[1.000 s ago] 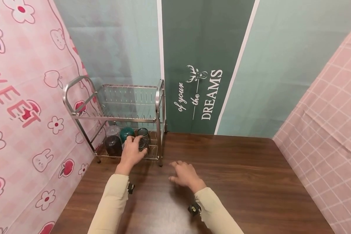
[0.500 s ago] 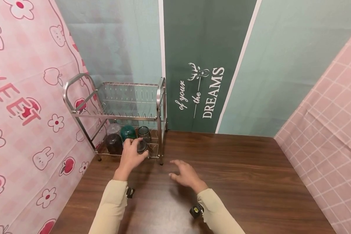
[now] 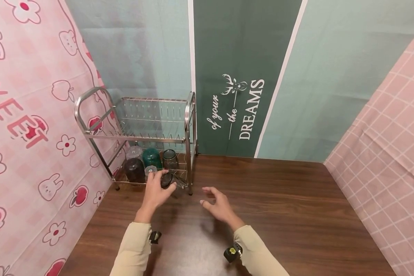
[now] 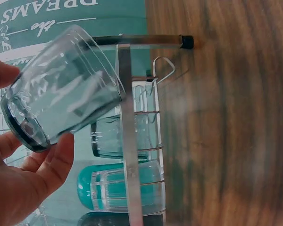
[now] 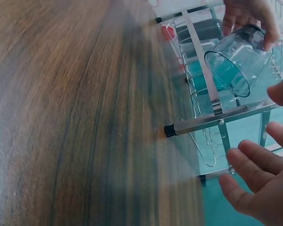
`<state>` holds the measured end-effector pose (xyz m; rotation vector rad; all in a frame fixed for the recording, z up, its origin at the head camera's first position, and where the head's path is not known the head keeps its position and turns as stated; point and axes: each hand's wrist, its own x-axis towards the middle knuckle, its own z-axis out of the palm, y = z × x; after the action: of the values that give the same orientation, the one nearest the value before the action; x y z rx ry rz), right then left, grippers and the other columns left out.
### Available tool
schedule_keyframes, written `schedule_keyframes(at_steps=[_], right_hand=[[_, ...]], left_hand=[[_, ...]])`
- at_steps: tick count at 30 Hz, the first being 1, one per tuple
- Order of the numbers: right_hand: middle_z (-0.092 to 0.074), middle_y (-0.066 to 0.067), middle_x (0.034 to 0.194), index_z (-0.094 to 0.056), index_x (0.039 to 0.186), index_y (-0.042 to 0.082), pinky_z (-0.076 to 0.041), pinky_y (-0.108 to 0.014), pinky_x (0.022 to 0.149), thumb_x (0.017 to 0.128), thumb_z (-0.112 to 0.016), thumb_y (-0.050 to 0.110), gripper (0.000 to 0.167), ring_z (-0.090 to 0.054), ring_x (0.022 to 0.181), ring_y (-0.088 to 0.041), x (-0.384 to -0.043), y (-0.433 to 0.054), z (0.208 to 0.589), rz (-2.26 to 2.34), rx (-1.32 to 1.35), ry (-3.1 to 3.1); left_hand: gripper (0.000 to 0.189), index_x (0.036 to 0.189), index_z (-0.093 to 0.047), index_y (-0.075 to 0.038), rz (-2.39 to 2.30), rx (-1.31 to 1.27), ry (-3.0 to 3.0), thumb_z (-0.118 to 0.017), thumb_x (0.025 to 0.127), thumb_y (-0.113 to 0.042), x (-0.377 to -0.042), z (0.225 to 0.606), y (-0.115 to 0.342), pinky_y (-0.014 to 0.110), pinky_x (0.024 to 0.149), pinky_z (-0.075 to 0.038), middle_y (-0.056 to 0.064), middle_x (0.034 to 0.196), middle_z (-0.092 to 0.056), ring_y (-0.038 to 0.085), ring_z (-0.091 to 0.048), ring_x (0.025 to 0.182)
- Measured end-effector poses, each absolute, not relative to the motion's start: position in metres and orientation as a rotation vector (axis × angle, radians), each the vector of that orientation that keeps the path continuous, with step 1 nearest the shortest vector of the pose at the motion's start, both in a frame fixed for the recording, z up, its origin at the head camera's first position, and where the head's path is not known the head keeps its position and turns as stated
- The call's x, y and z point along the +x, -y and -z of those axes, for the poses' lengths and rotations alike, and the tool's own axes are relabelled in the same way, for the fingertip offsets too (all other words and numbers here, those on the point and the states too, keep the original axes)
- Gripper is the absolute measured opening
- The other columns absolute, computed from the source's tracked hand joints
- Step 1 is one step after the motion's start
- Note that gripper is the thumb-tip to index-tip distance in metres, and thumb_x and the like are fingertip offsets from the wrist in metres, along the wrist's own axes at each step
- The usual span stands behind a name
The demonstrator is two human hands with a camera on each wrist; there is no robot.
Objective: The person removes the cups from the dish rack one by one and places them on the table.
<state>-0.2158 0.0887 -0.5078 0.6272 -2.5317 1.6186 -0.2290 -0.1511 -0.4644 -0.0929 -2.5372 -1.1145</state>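
Observation:
My left hand (image 3: pixel 156 190) grips a clear, grey-tinted drinking glass (image 4: pixel 61 89) round its thick base, thumb on one side and fingers on the other. The glass is tilted, its open rim pointing away from the palm, at the front of the metal dish rack (image 3: pixel 134 137). In the right wrist view the same glass (image 5: pixel 240 59) shows its round mouth beside the rack's front bar. My right hand (image 3: pixel 219 205) hovers over the table to the right of the rack, fingers spread and holding nothing.
On the rack's lower shelf stand upturned glasses: a dark one (image 3: pixel 135 170), a teal one (image 3: pixel 151 157), a grey one (image 3: pixel 170 158) and clear ones (image 3: pixel 134 152). The rack stands on a brown wooden table (image 3: pixel 279 207), between a pink patterned cloth (image 3: pixel 67 145) and a green backdrop (image 3: pixel 241 50).
My left hand has drawn the glass forward from the lower shelf and tilted it, uncovering a small clear glass behind. My right hand has hardly moved, its fingers slightly more raised.

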Motion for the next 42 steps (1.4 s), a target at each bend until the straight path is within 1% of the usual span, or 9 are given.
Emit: schedule_keyframes(at_steps=[7, 12, 15, 19, 23, 29, 31, 36, 42], right_hand=[[-0.061, -0.018, 0.108, -0.058, 0.115, -0.003, -0.048, -0.037, 0.082, 0.082, -0.066, 0.001, 0.034, -0.057, 0.101, -0.035, -0.218, -0.090, 0.511, -1.943, 0.523, 2.370], [-0.059, -0.025, 0.105, -0.054, 0.114, -0.011, -0.048, -0.031, 0.080, 0.083, -0.061, -0.005, 0.032, -0.055, 0.101, -0.042, -0.213, -0.091, 0.502, -2.076, 0.534, 2.268], [-0.059, -0.027, 0.105, -0.053, 0.114, -0.012, -0.049, -0.030, 0.076, 0.084, -0.059, -0.005, 0.031, -0.056, 0.099, -0.040, -0.207, -0.092, 0.495, -2.166, 0.470, 2.242], [-0.059, -0.026, 0.109, -0.052, 0.116, -0.010, -0.048, -0.045, 0.078, 0.086, -0.057, -0.003, 0.032, -0.058, 0.100, -0.036, -0.207, -0.094, 0.495, -2.312, 0.339, 2.195], [-0.057, -0.025, 0.112, -0.050, 0.119, -0.009, -0.040, -0.060, 0.084, 0.087, -0.056, -0.002, 0.034, -0.055, 0.104, -0.038, -0.210, -0.098, 0.499, -2.424, 0.287, 2.139], [-0.057, -0.019, 0.113, -0.048, 0.123, -0.007, -0.038, -0.061, 0.085, 0.087, -0.056, -0.002, 0.037, -0.057, 0.101, -0.028, -0.221, -0.101, 0.521, -2.522, 0.288, 2.088], [-0.056, -0.018, 0.113, -0.048, 0.123, -0.006, -0.039, -0.061, 0.085, 0.087, -0.056, 0.000, 0.038, -0.056, 0.103, -0.031, -0.223, -0.100, 0.528, -2.553, 0.282, 2.064], [-0.047, -0.028, 0.122, -0.039, 0.131, -0.009, -0.037, -0.061, 0.087, 0.086, -0.056, 0.003, 0.049, -0.048, 0.111, -0.044, -0.226, -0.095, 0.533, -2.644, 0.288, 2.015], [-0.041, -0.029, 0.128, -0.035, 0.136, -0.006, -0.036, -0.062, 0.088, 0.089, -0.054, 0.004, 0.052, -0.046, 0.113, -0.042, -0.227, -0.092, 0.533, -2.704, 0.327, 2.004]], left_hand=[[0.049, 0.115, -0.057, -0.006, 1.177, -0.126, 2.500, -0.073, 0.072, -0.024, -0.224, 0.473, 0.151, 0.046, 0.080, -0.039, 0.018, 0.104, -0.048, 0.033, -0.049, 0.094], [0.048, 0.112, -0.057, -0.005, 1.198, -0.156, 2.506, -0.075, 0.073, -0.024, -0.221, 0.479, 0.152, 0.044, 0.075, -0.041, 0.016, 0.100, -0.051, 0.030, -0.050, 0.089], [0.047, 0.110, -0.056, -0.005, 1.222, -0.182, 2.522, -0.076, 0.073, -0.025, -0.219, 0.483, 0.152, 0.041, 0.073, -0.044, 0.013, 0.097, -0.051, 0.026, -0.052, 0.085], [0.045, 0.107, -0.056, -0.006, 1.253, -0.233, 2.518, -0.077, 0.071, -0.024, -0.216, 0.486, 0.151, 0.039, 0.073, -0.045, 0.009, 0.095, -0.052, 0.022, -0.054, 0.081], [0.044, 0.105, -0.055, -0.007, 1.284, -0.276, 2.521, -0.078, 0.070, -0.023, -0.215, 0.490, 0.149, 0.037, 0.071, -0.047, 0.008, 0.094, -0.053, 0.021, -0.055, 0.080], [0.043, 0.102, -0.055, -0.008, 1.359, -0.279, 2.524, -0.080, 0.069, -0.021, -0.214, 0.498, 0.146, 0.033, 0.068, -0.049, 0.006, 0.092, -0.053, 0.019, -0.056, 0.079], [0.043, 0.100, -0.056, -0.008, 1.391, -0.270, 2.512, -0.081, 0.068, -0.021, -0.214, 0.501, 0.145, 0.034, 0.068, -0.050, 0.006, 0.092, -0.054, 0.020, -0.056, 0.079], [0.044, 0.099, -0.055, -0.006, 1.506, -0.249, 2.483, -0.082, 0.067, -0.017, -0.215, 0.505, 0.141, 0.038, 0.070, -0.050, 0.008, 0.092, -0.055, 0.022, -0.057, 0.080], [0.046, 0.103, -0.052, -0.001, 1.695, -0.259, 2.451, -0.081, 0.068, -0.006, -0.215, 0.505, 0.133, 0.041, 0.073, -0.051, 0.014, 0.097, -0.055, 0.029, -0.059, 0.085]])
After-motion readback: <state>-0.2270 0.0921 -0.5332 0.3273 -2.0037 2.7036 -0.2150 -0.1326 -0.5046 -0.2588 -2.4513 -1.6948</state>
